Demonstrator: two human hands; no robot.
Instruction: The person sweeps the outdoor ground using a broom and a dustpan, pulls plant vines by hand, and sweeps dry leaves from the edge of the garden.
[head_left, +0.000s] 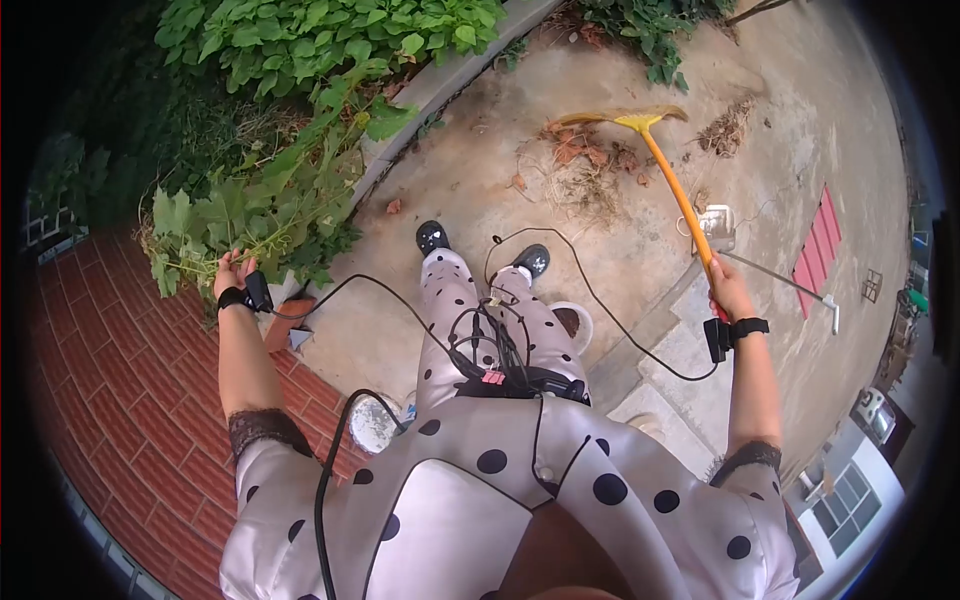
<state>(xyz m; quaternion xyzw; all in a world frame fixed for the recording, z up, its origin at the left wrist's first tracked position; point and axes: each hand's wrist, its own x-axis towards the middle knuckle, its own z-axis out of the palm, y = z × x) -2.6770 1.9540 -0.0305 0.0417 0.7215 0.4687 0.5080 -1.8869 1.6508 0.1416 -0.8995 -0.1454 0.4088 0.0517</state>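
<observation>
My right hand [731, 290] is wrapped round the orange handle of a broom [664, 165]. The broom's wide yellow head is out in front, against the concrete beside a heap of dry brown leaves [578, 150] and straw. On the other side, my left hand [235, 272] has its fingers closed at the end of a leafy green vine [250, 215], which trails back toward the planting bed. Just below the left hand stands a reddish-brown brick-like block [290, 318].
A low concrete curb [445, 85] borders the leafy plants [330, 40]. Near the broom is a dustpan [714, 228] with a long thin handle. A pink ridged panel [818, 255] lies to the right. Black cables [625, 330] run from both wrists to my waist.
</observation>
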